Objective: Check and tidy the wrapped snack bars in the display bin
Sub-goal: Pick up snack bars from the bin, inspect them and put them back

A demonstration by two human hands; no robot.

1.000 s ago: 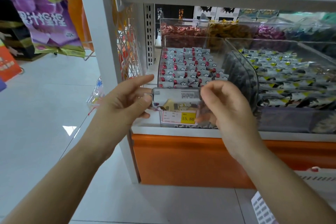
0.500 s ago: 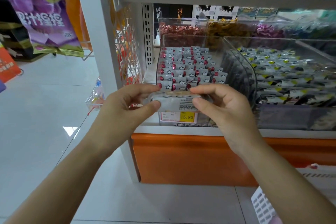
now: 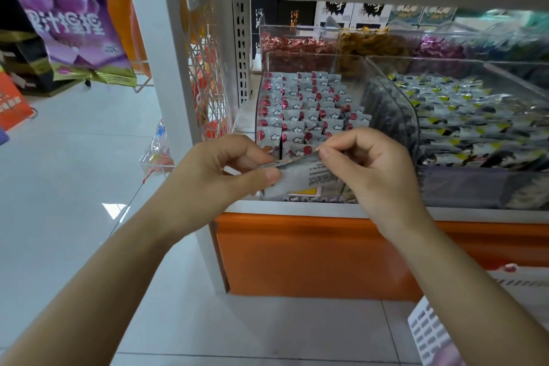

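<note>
Two pinching grips: left hand (image 3: 214, 175), right hand (image 3: 377, 169) each hold end of silver snack bar (image 3: 300, 177); printed text illegible.

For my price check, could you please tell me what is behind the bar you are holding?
Behind the bar, on the clear bin, a strip of yellow label shows; its print is covered.
</note>
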